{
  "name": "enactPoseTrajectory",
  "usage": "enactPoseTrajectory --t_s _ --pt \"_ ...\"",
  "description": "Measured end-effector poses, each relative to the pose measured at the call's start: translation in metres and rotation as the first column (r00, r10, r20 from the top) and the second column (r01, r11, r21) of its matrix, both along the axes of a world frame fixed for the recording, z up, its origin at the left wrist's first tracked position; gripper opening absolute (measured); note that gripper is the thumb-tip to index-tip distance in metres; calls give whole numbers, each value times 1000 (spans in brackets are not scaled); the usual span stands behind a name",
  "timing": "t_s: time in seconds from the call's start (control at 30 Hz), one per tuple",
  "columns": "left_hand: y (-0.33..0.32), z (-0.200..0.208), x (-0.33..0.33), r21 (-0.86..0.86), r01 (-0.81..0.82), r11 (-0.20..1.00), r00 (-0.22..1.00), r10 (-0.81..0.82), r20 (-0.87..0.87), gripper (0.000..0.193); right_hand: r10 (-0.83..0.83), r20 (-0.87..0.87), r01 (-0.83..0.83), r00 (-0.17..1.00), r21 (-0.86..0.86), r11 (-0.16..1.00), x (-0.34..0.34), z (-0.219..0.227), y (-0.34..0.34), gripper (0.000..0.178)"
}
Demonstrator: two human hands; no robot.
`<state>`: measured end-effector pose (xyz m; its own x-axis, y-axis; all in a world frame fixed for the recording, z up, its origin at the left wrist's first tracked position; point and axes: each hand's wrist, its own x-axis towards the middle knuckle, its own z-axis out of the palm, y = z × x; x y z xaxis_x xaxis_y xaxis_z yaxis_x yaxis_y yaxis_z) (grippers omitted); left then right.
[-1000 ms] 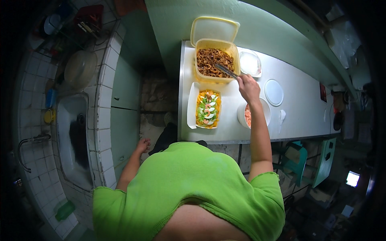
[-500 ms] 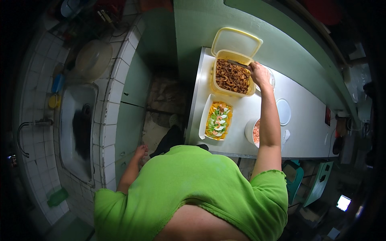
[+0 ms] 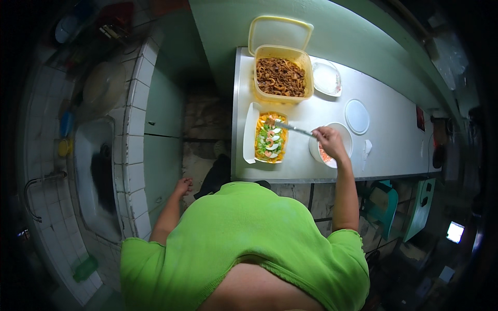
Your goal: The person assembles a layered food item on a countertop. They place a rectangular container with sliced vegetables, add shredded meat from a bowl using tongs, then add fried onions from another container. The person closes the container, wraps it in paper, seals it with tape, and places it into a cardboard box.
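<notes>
Left hand: left loosely open, apparently empty.
Tray: set on the counter's left, near the tub.
Tongs: shifted from tub to tray's far end; food seemingly being added.
Right hand: closed around the tongs.

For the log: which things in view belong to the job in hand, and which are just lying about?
Apparently in use:
metal utensil, in the right hand
white box of garnished food
tub of brown food
probably the white bowl of pink pieces

Apparently lying about:
round lid
green chair
</notes>
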<state>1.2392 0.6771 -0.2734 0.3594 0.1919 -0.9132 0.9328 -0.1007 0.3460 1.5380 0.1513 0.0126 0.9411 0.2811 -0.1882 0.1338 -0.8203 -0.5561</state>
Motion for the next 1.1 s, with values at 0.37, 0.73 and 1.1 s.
enactPoseTrajectory --t_s 0.37,0.73,1.1 --pt "-15 8 12 -17 58 998 997 -57 49 36 -101 118 92 988 78 993 -21 1 -4 24" --pt "-4 8 -10 -15 -68 998 996 69 63 37 25 443 107 896 -271 957 139 -27 84 24" --pt "-3 2 -62 4 -186 983 983 186 -9 37 67 381 68 922 -330 942 192 -31 122 25"
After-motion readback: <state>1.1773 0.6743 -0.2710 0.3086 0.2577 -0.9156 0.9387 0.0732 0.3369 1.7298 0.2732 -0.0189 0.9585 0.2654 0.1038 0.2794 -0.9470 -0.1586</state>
